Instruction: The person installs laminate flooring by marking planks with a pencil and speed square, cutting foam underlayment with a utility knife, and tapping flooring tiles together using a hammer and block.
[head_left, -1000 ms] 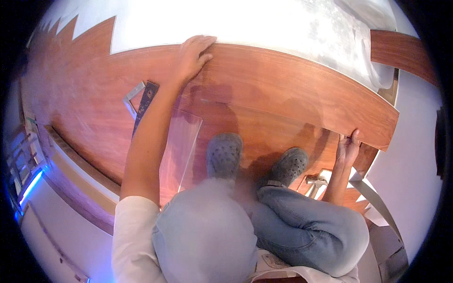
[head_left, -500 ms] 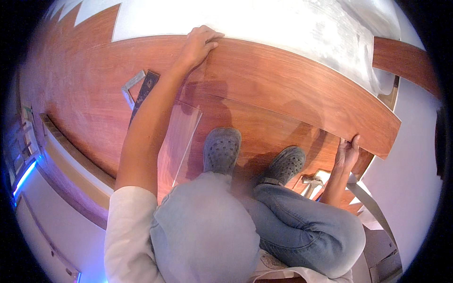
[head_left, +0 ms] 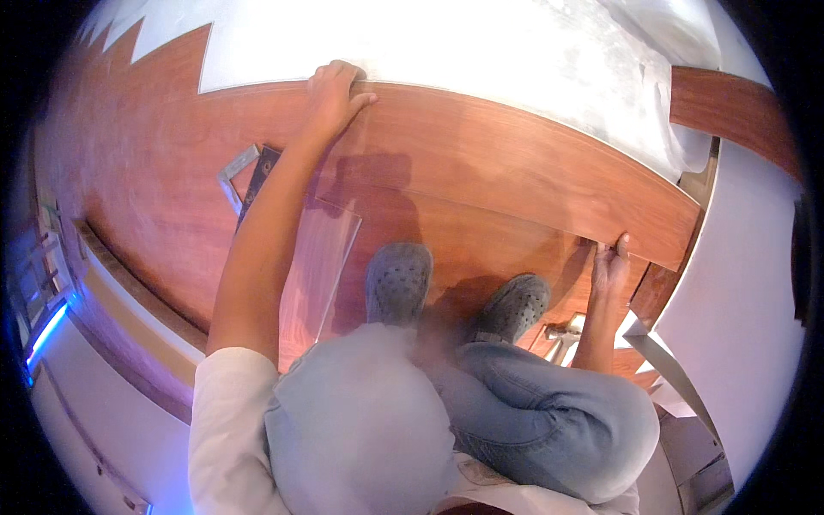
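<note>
**Plank (head_left: 515, 159), a hand near each end**

Right hand (head_left: 611, 266) clamped the plank's near edge, thumb on top. Left hand (head_left: 333, 96) lay over the far edge by its left end, thumb spread apart. Plank ran beyond both shoes (head_left: 397, 281); metal square (head_left: 238, 165) lay left.

Long plank (head_left: 524, 163) slants across the frame

Reddish-brown and wood-grained, it shows its broad face upward, running from upper centre down to the right side, where it finishes in a straight-cut end.
</note>
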A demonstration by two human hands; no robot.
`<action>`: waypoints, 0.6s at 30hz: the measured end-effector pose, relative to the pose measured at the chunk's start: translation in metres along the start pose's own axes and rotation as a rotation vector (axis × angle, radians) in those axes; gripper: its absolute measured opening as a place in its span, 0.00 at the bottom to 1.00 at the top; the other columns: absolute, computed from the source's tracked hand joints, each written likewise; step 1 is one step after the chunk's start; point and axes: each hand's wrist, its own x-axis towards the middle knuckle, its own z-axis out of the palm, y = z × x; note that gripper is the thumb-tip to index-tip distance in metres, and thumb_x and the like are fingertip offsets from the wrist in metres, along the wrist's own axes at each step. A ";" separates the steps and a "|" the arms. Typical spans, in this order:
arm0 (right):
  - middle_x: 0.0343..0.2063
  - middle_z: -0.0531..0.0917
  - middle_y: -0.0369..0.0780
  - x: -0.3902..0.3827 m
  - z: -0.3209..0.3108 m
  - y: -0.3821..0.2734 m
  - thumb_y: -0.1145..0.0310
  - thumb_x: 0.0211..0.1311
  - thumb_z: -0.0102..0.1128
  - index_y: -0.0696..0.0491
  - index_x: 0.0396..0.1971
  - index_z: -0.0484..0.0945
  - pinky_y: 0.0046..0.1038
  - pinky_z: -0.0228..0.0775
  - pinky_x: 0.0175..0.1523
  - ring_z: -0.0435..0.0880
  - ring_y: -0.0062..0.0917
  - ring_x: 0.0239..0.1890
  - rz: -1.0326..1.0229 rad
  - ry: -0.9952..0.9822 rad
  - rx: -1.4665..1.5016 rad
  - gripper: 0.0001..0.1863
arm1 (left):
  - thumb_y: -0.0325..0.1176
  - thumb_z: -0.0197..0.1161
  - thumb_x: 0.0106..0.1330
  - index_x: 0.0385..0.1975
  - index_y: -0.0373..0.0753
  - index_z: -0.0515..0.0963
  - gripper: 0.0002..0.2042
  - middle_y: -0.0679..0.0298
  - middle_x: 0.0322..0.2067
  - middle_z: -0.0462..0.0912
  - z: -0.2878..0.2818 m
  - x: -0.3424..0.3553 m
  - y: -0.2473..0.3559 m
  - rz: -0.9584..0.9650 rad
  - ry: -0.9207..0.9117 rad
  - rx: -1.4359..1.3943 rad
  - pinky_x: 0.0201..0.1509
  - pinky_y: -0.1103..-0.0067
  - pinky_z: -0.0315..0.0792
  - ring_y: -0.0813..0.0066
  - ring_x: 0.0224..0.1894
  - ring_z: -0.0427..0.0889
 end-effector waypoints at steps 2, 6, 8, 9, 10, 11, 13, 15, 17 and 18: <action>0.64 0.76 0.45 0.010 -0.011 0.008 0.70 0.75 0.54 0.56 0.65 0.67 0.49 0.72 0.70 0.75 0.39 0.66 0.026 0.022 0.017 0.22 | 0.42 0.78 0.54 0.43 0.39 0.82 0.21 0.58 0.45 0.80 -0.004 0.005 0.001 -0.003 -0.045 -0.011 0.58 0.64 0.69 0.55 0.52 0.75; 0.62 0.78 0.44 0.022 -0.019 0.023 0.67 0.75 0.55 0.56 0.64 0.70 0.46 0.70 0.72 0.76 0.37 0.65 0.090 0.095 0.039 0.21 | 0.42 0.79 0.52 0.42 0.39 0.82 0.21 0.58 0.43 0.80 -0.013 0.013 0.003 -0.023 -0.134 -0.038 0.57 0.64 0.69 0.55 0.50 0.75; 0.62 0.78 0.44 0.026 -0.019 0.025 0.66 0.75 0.55 0.56 0.64 0.70 0.46 0.69 0.72 0.76 0.37 0.65 0.081 0.152 -0.003 0.21 | 0.43 0.80 0.51 0.41 0.39 0.81 0.22 0.58 0.43 0.80 -0.014 0.017 0.004 -0.021 -0.157 -0.042 0.57 0.64 0.69 0.55 0.49 0.75; 0.62 0.78 0.44 0.024 -0.013 0.027 0.66 0.75 0.55 0.56 0.64 0.70 0.45 0.69 0.72 0.76 0.37 0.65 0.080 0.180 -0.025 0.22 | 0.43 0.80 0.50 0.41 0.39 0.81 0.22 0.58 0.43 0.80 -0.015 0.018 0.004 -0.024 -0.170 -0.042 0.57 0.64 0.69 0.55 0.49 0.76; 0.62 0.78 0.44 0.020 -0.009 0.025 0.65 0.75 0.56 0.56 0.63 0.70 0.45 0.69 0.72 0.76 0.37 0.65 0.059 0.171 -0.052 0.22 | 0.43 0.80 0.49 0.40 0.39 0.81 0.22 0.57 0.42 0.80 -0.015 0.019 0.003 -0.026 -0.189 -0.040 0.56 0.63 0.69 0.55 0.49 0.76; 0.62 0.79 0.43 0.013 -0.007 0.021 0.65 0.75 0.56 0.56 0.63 0.70 0.45 0.69 0.72 0.76 0.37 0.65 0.039 0.162 -0.080 0.22 | 0.44 0.81 0.49 0.40 0.38 0.81 0.23 0.57 0.42 0.80 -0.015 0.021 0.002 -0.029 -0.207 -0.038 0.56 0.63 0.69 0.54 0.49 0.76; 0.61 0.79 0.43 0.005 -0.004 0.017 0.65 0.74 0.56 0.56 0.63 0.70 0.45 0.69 0.72 0.76 0.37 0.65 0.025 0.085 -0.098 0.21 | 0.44 0.81 0.48 0.38 0.38 0.80 0.23 0.57 0.42 0.80 -0.016 0.023 0.002 -0.045 -0.243 -0.019 0.56 0.63 0.69 0.54 0.48 0.76; 0.61 0.79 0.43 0.003 -0.005 0.014 0.65 0.74 0.57 0.57 0.62 0.71 0.44 0.70 0.71 0.77 0.36 0.64 0.028 -0.055 -0.072 0.21 | 0.44 0.81 0.47 0.37 0.37 0.80 0.23 0.56 0.41 0.80 -0.015 0.029 0.001 -0.061 -0.268 0.016 0.55 0.63 0.70 0.54 0.48 0.76; 0.60 0.79 0.43 0.012 -0.014 0.017 0.65 0.74 0.57 0.55 0.62 0.71 0.44 0.73 0.69 0.78 0.36 0.63 0.094 0.031 -0.025 0.21 | 0.42 0.82 0.46 0.36 0.38 0.79 0.23 0.57 0.39 0.80 -0.010 0.028 -0.001 -0.046 -0.242 -0.011 0.52 0.63 0.72 0.55 0.45 0.77; 0.60 0.80 0.42 0.019 -0.015 0.021 0.65 0.74 0.57 0.55 0.62 0.71 0.44 0.75 0.68 0.79 0.35 0.62 0.127 0.069 0.005 0.21 | 0.41 0.83 0.45 0.36 0.38 0.79 0.23 0.57 0.38 0.80 -0.013 0.028 0.001 -0.038 -0.224 -0.017 0.51 0.64 0.73 0.55 0.44 0.77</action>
